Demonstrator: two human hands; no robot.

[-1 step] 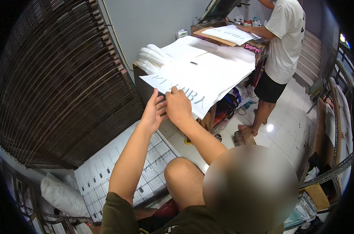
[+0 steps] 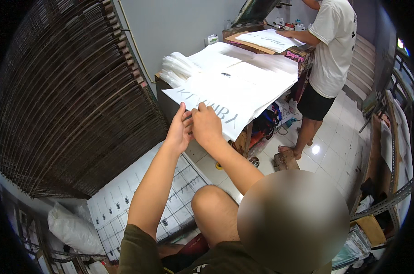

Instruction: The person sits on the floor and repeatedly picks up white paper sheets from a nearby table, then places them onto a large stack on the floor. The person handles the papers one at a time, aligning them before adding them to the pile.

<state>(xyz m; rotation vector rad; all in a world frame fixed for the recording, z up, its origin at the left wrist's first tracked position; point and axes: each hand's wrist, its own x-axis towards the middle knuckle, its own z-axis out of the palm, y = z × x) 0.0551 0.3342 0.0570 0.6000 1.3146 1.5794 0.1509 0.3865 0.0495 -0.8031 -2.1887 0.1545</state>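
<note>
A large white sheet (image 2: 248, 93) with big grey lettering along its near edge lies on top of a stack of similar sheets on a table. My right hand (image 2: 207, 124) is closed at the sheet's near edge, its fingers curled over by the lettering; the fingertips are partly hidden. Close beside it, my left hand (image 2: 178, 130) is raised near the sheet's left corner with thumb up and fingers apart, holding nothing that I can see. A bunch of ruffled white sheet edges (image 2: 177, 68) rises at the stack's far left.
A tall drying rack (image 2: 74, 91) of wire shelves fills the left; printed sheets (image 2: 147, 182) lie under its lowest grid. At the far right a co-worker (image 2: 332, 50) handles another printed sheet (image 2: 271, 40) beneath a raised frame (image 2: 255, 11). A stuffed white bag (image 2: 72, 230) sits lower left.
My right hand and the sheet's near edge have shifted very slightly left. Otherwise the scene looks the same.
</note>
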